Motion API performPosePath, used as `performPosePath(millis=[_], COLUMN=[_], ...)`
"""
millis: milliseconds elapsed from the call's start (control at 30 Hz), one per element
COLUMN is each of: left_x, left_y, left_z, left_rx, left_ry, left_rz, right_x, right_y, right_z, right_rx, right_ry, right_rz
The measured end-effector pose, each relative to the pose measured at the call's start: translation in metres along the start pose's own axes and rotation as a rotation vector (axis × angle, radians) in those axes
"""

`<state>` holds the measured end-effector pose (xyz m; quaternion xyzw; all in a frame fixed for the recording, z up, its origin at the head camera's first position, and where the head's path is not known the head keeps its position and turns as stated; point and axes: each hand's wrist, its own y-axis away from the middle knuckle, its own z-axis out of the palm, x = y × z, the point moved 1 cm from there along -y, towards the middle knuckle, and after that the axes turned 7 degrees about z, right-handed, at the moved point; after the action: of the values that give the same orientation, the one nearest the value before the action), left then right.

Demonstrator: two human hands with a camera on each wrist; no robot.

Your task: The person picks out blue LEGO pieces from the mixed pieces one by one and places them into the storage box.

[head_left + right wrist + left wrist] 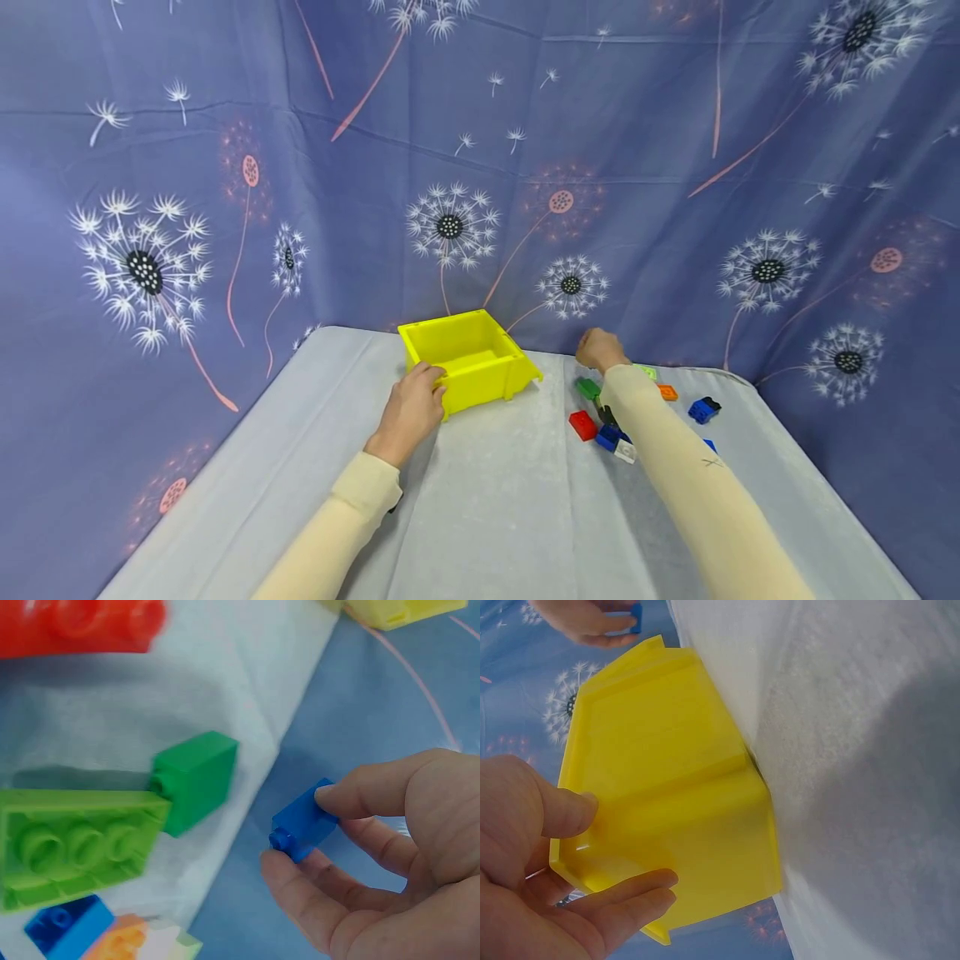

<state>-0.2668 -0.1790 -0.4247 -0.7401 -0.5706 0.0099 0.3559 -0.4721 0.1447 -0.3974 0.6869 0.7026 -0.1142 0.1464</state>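
Observation:
My left hand (412, 408) grips the near left corner of a yellow plastic bin (487, 379), thumb and fingers on its wall and rim. The bin stands upright on the cloth-covered table, its sloped lip facing right. Between thumb and fingers of my right hand (390, 855), a small blue toy brick (304, 821) is pinched above the table's back edge. In the head view my right hand hides this brick. Close by in the right wrist view are a green brick (199, 784) and a lime green brick (82, 851) lying with its studs sideways.
Several loose bricks lie on the right side of the table (510, 500): red (582, 425), blue (609, 437), white (626, 451) and orange (667, 392). Farther right is a blue and black piece (703, 409). A dandelion-print curtain (360, 250) hangs behind.

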Motion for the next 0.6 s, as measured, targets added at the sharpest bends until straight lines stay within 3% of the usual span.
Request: performPosePath(millis=[367,600], left_x=[0.0,0.001], left_y=[0.001,0.0], left_z=[0.001,0.001], left_rx=[-0.001,0.004], left_ry=[0.0,-0.004], left_rz=[-0.007,-0.011], right_x=[-0.036,-0.069], right_y=[0.015,0.035], right_z=[-0.024,-0.041], right_rx=[0.02,0.016], right_ry=[-0.075,-0.144], right_rz=[-0.058,-0.126])
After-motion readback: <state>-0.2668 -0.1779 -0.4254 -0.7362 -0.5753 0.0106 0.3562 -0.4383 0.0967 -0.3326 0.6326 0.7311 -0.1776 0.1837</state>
